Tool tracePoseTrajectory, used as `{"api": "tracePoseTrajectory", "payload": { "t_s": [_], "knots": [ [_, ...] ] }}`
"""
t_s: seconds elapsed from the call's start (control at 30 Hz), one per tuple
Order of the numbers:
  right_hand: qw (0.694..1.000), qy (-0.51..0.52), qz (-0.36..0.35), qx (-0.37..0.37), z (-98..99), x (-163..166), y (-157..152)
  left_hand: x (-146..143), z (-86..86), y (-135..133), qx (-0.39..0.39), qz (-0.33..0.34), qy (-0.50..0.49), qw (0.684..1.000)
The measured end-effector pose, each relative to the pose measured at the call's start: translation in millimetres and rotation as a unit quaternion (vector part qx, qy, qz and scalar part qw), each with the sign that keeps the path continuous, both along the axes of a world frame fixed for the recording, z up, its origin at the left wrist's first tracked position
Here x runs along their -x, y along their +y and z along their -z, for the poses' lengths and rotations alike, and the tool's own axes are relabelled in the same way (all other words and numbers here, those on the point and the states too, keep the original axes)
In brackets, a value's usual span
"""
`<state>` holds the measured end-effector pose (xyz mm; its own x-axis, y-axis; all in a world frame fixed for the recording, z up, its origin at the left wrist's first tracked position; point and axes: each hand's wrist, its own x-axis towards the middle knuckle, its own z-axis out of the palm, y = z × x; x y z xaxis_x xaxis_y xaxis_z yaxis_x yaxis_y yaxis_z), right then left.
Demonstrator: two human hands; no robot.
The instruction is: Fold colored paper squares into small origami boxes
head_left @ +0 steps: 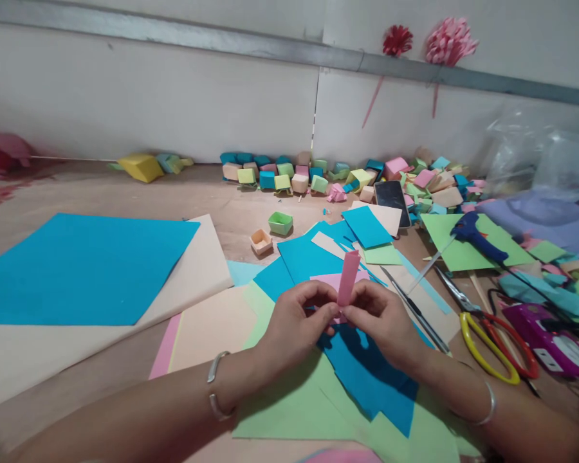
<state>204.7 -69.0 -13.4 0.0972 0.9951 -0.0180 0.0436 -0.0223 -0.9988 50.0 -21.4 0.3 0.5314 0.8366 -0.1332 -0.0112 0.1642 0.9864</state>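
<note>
A folded strip of pink paper stands upright between my two hands, above a spread of coloured sheets. My left hand pinches its lower end from the left with fingers curled. My right hand grips the same end from the right, thumb and fingers closed on it. Both wrists wear a silver bangle. Under the hands lie blue paper sheets and light green sheets.
A large blue sheet lies at left on cream paper. Yellow and red scissors, a blue glue gun, a phone and a purple tool sit at right. Small folded paper boxes line the wall.
</note>
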Motion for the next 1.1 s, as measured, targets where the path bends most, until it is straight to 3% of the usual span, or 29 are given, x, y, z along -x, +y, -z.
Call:
{"api": "tracePoseTrajectory", "payload": {
  "t_s": [0.27, 0.57, 0.83, 0.97, 1.1],
  "knots": [
    [0.997, 0.074, -0.006, 0.030, 6.7, 1, -1, -2, 7.7, -1, 0.072, 0.067, -0.048, 0.994],
    [0.987, 0.140, 0.008, 0.085, 3.6, -2, -1, -2, 10.0, -3, 0.135, 0.062, -0.064, 0.987],
    [0.996, 0.059, -0.006, 0.069, -1.7, -5, 2, -1, 6.4, -2, 0.132, 0.056, -0.070, 0.987],
    [0.999, -0.018, -0.028, 0.010, -3.6, -8, 3, 1, 4.6, -3, 0.086, 0.057, -0.032, 0.994],
    [0.994, -0.092, -0.046, -0.037, -3.2, -10, 0, 3, 6.3, -3, -0.040, 0.027, 0.046, 0.998]
  ]
}}
